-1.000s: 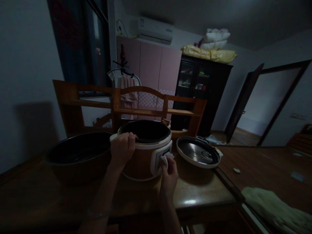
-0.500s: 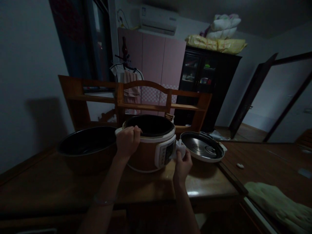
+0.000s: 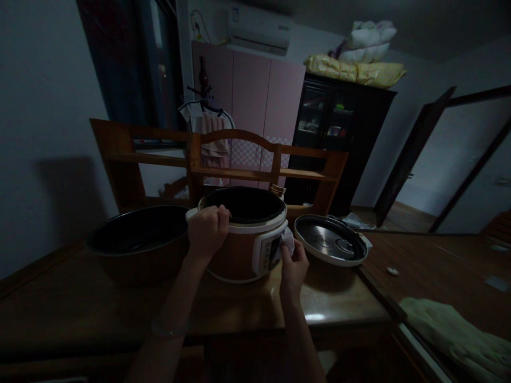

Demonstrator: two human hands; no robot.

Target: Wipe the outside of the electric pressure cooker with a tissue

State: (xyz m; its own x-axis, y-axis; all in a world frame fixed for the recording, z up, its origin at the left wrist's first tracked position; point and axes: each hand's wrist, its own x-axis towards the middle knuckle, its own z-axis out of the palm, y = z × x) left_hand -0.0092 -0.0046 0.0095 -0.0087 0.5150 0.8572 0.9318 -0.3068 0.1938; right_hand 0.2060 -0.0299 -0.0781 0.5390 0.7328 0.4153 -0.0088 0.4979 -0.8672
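Note:
An orange and white rice cooker (image 3: 239,250) stands open on a dark wooden table (image 3: 99,314). My left hand (image 3: 207,231) grips the cooker's rim on its left side, fingers curled over the edge. My right hand (image 3: 293,268) pinches a small white cloth (image 3: 287,242) and presses it against the right edge of the cooker's white control panel (image 3: 271,252). The cooker's lid (image 3: 330,246) lies upside down on the table just to the right of my right hand.
A large dark bowl (image 3: 138,239) sits left of the cooker. A wooden shelf rack (image 3: 223,173) stands behind it. A pale green cloth (image 3: 451,330) lies at the lower right, and a small white object (image 3: 392,271) rests on the adjoining table.
My right hand has moved the white cloth from the front of the control panel round to its right edge. The left hand kept its grip on the rim.

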